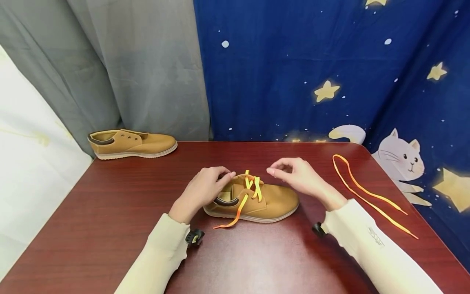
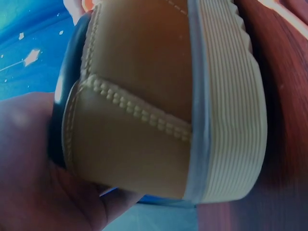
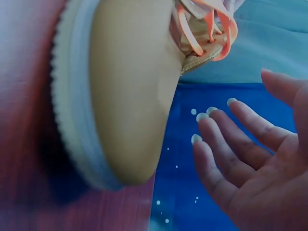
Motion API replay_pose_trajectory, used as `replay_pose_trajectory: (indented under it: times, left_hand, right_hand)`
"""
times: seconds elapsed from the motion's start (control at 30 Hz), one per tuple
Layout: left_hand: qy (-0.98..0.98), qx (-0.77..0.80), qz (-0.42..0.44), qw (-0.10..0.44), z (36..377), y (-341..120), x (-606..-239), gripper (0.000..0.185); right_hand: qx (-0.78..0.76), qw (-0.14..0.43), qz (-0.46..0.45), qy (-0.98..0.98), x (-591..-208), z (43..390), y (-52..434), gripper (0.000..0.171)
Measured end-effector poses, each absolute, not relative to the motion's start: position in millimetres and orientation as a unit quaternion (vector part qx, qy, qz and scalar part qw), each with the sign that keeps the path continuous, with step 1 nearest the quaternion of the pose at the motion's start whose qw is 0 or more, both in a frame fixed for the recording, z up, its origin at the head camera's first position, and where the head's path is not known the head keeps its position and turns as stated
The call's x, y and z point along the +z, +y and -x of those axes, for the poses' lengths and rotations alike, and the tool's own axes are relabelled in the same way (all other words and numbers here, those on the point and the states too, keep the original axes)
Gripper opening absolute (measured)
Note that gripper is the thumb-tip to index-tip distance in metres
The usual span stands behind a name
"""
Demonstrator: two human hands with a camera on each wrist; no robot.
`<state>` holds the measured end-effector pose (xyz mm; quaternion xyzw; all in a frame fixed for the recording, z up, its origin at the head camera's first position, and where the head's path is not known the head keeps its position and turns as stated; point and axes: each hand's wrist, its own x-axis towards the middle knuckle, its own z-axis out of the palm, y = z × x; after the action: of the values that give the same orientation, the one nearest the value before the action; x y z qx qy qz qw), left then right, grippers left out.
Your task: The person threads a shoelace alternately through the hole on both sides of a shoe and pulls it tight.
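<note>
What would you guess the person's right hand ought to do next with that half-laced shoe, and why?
Probably the right hand should reach in and pinch the lace at the eyelets. It hovers open beside the shoe, holding nothing, while the left hand steadies the shoe's collar. One lace end trails loose onto the table, so the lacing looks unfinished.

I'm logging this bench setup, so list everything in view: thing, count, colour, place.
table: one, dark red wood, under everything.
near shoe: one, tan with pale sole, table centre, between the hands.
threaded lace: one, yellow to orange, through the near shoe's eyelets, one end trailing on the table.
far shoe: one, tan, unlaced, back left corner.
loose lace: one, orange, on the table at right.
grey curtain: one, behind at left.
blue cloth: one, with stars and a cat, behind at right.
left hand: holds the near shoe at its heel.
right hand: fingers relaxed, above the toe, holding nothing.
</note>
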<state>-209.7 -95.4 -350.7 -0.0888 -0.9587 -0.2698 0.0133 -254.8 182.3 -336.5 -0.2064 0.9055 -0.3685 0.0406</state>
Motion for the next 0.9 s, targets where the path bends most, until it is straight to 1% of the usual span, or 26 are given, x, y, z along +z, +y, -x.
replay_pose_trajectory:
  times: [0.1,0.27,0.4,0.57,0.67,0.73,0.8,0.9]
  left_hand:
    - [-0.959,-0.268,0.092,0.009,208,-102,-350,0.04]
    - [-0.959,-0.265,0.097,0.003,204,-108,-349,0.039]
    - [-0.959,-0.267,0.095,0.001,201,-107,-350,0.036]
    - [-0.958,-0.269,0.1,-0.008,198,-101,-351,0.035]
    - [-0.954,-0.272,0.122,-0.033,197,-103,-353,0.047]
    - [-0.946,-0.285,0.147,-0.058,196,-109,-353,0.06]
    - [-0.934,-0.302,0.174,-0.084,197,-117,-354,0.077]
    - [-0.915,-0.326,0.206,-0.115,198,-127,-356,0.095]
  right_hand:
    - [-0.353,0.033,0.216,0.91,-340,242,189,0.023]
    - [-0.331,0.023,0.249,0.91,-351,225,192,0.035]
    - [-0.287,0.005,0.283,0.915,-360,216,194,0.056]
    - [-0.226,0.016,0.296,0.928,-371,205,193,0.091]
    - [-0.191,0.003,0.292,0.937,-377,200,189,0.097]
    - [-0.172,-0.01,0.283,0.943,-381,199,186,0.096]
    - [-0.16,-0.018,0.272,0.949,-382,199,184,0.094]
    - [-0.16,-0.007,0.256,0.953,-381,202,183,0.093]
